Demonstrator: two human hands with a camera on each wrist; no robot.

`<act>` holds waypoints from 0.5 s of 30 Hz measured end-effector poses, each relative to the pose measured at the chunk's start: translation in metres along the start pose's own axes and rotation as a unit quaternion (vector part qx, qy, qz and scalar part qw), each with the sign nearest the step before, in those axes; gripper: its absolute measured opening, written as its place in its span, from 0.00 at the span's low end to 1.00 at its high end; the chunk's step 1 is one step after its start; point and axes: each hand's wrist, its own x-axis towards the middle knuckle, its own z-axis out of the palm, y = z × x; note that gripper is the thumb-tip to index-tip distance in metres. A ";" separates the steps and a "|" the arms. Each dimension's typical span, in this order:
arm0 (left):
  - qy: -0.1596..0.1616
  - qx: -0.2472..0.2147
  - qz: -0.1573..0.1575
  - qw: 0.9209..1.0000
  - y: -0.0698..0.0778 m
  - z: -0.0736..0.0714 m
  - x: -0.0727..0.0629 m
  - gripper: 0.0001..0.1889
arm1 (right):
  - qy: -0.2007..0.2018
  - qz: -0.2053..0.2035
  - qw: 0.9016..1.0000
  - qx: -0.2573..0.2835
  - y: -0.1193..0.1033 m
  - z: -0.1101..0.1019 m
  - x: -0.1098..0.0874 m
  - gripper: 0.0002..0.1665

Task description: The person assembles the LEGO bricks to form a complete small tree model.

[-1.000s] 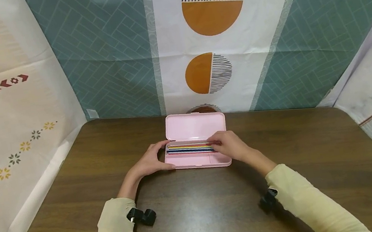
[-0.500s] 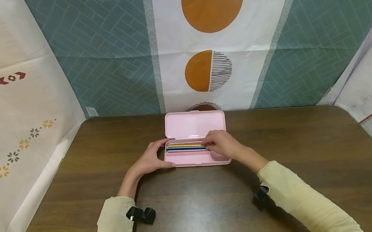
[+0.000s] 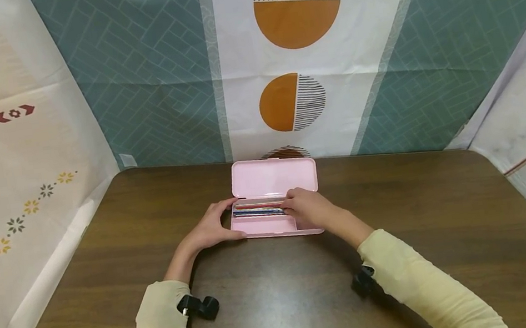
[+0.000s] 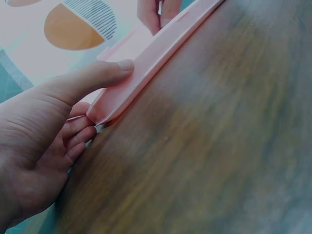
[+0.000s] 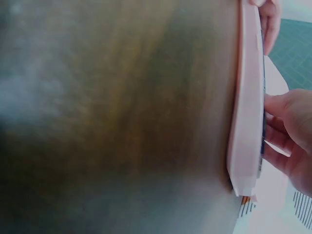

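A pink pencil case [image 3: 264, 227] lies on the table with its lid [image 3: 272, 176] tipped back. Several colored pencils [image 3: 256, 209] fill its rear compartment, a red one among them. My left hand [image 3: 208, 227] grips the case's left end, thumb on the front wall [image 4: 127, 87] and fingers round the rear corner. Over the right part of the case, my right hand [image 3: 306, 206] has its fingers curled on the pencils' right ends. In the right wrist view, the thumb and fingers of the right hand [image 5: 292, 129] reach in behind the case wall; their tips are partly hidden.
A brown wooden table [image 3: 271, 297] extends around the case. Behind it hangs a patterned cloth [image 3: 161, 88], with a light cloth [image 3: 18, 181] at the left. Each sleeve carries a small black wrist camera [image 3: 199, 307].
My right hand has moved left along the pencils, uncovering more of the case's right compartment. A red pencil now shows across the row. The left hand keeps its hold on the case.
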 end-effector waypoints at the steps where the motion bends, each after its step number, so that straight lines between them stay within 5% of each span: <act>1: 0.001 0.004 0.001 1.000 0.000 0.000 0.000 0.52 | -0.001 -0.003 1.000 -0.020 -0.001 0.001 0.000 0.10; 5: 0.003 0.007 0.002 1.000 0.000 0.000 -0.003 0.52 | 0.000 0.001 0.998 -0.059 -0.005 0.005 0.001 0.09; 15: 0.003 0.000 -0.001 1.000 0.000 0.001 -0.001 0.52 | 0.024 0.025 0.999 -0.024 -0.005 0.003 -0.001 0.07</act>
